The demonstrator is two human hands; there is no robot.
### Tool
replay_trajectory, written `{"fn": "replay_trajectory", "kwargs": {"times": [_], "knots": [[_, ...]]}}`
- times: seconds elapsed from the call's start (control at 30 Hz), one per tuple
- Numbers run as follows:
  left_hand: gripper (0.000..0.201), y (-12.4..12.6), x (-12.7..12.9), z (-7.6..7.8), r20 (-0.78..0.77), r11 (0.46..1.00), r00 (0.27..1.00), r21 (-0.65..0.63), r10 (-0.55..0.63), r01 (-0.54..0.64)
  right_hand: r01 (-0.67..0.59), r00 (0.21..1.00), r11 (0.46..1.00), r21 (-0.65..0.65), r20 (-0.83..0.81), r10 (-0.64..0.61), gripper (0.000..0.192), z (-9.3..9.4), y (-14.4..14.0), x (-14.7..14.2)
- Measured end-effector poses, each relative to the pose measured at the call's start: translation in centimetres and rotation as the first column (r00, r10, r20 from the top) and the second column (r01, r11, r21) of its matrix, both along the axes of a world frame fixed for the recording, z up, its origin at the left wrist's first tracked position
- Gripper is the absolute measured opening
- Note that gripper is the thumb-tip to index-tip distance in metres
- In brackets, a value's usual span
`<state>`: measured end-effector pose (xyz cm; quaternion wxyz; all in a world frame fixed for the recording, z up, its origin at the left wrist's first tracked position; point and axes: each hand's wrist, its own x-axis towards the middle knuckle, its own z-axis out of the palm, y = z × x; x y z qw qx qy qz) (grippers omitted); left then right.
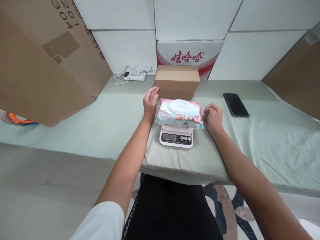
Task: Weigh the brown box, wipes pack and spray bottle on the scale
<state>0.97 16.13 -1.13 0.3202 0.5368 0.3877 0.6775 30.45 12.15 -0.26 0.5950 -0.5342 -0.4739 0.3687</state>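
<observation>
A pack of wet wipes (166, 114) with a white lid, pink and light blue, lies across a white kitchen scale (162, 140). The scale's buttons and grey display face me; I cannot read a figure on it. My left hand (150, 101) is just left of the pack, fingers loosely bent and stretched toward the near left corner of a brown cardboard box (177, 85). Whether its fingertips touch the box I cannot tell. To the right of the pack my right hand (214, 116) rests on the cloth in a loose fist, with nothing visible in it.
A black phone (236, 105) lies on the green cloth (100, 133) to the right. A white power strip (135, 76) with its cord sits at the back left. Large cardboard (50, 73) leans at the left, near orange tape (16, 118). A printed carton (187, 55) stands behind the box.
</observation>
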Motion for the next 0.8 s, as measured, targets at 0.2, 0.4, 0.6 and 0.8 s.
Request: {"fn": "replay_trajectory", "kwargs": {"times": [0.2, 0.4, 0.6, 0.8], "knots": [[0.046, 0.2, -0.1, -0.5, -0.019, 1.0, 1.0, 0.006, 0.007, -0.007, -0.1, 0.994, 0.995, 0.022, 0.055, 0.098, 0.014, -1.1, 0.4, -0.2], [0.043, 0.0, 0.0, -0.3, -0.04, 1.0, 0.999, 0.006, 0.022, -0.021, -0.113, 0.994, 0.994, 0.01, 0.004, 0.113, 0.005, -1.0, 0.4, 0.1], [0.039, -0.1, 0.2, -0.2, -0.036, 0.999, 0.999, 0.007, 0.034, -0.033, -0.073, 0.995, 0.997, 0.028, 0.068, 0.071, 0.012, -0.7, 0.2, -0.3], [0.04, 0.1, 0.3, -0.1, -0.024, 1.0, 0.999, 0.008, 0.027, -0.026, 0.006, 0.993, 0.953, 0.304, 0.107, -0.04, 0.013, 1.8, -1.8, -0.8]]}}
